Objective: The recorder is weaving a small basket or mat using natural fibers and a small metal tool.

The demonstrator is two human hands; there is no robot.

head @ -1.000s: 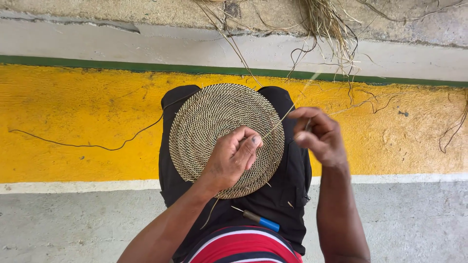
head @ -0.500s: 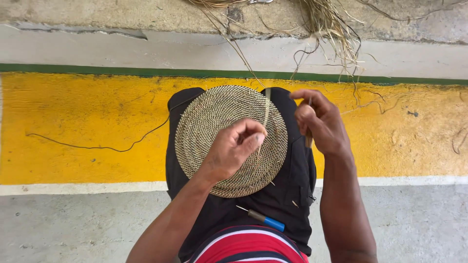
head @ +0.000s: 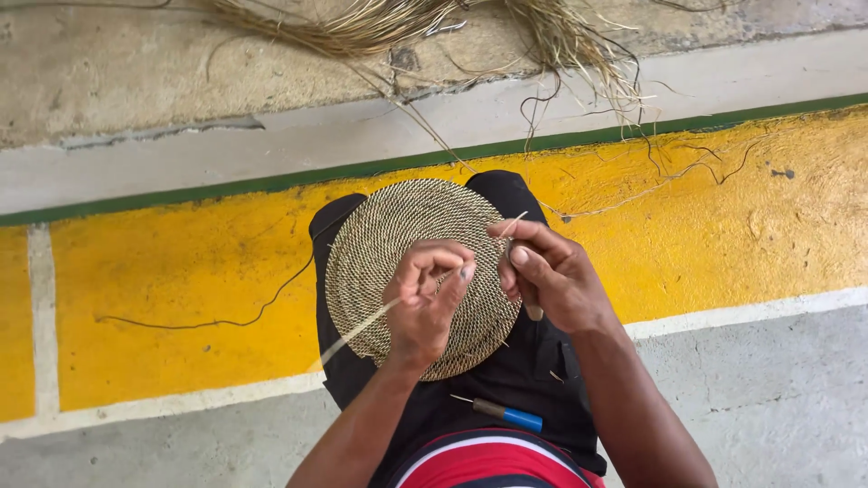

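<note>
- A broad band of yellow paint (head: pixel 181 271) runs across the floor from left to right, its surface rough and scuffed
- A thin green line (head: pixel 226 188) edges the band on its far side, and a white line (head: pixel 741 314) on its near side
- Nearer lies bare grey concrete (head: pixel 778 407)
- Beyond the green line sits a pale strip (head: pixel 298 145), then worn, cracked concrete (head: pixel 108 72)
- Dry straw (head: pixel 380 23) lies heaped at the far edge
- Daylight is soft and even

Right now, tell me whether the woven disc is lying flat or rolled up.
Flat. The woven disc rests spread open across the lap, its full round outline showing, with the left hand on it.
</note>
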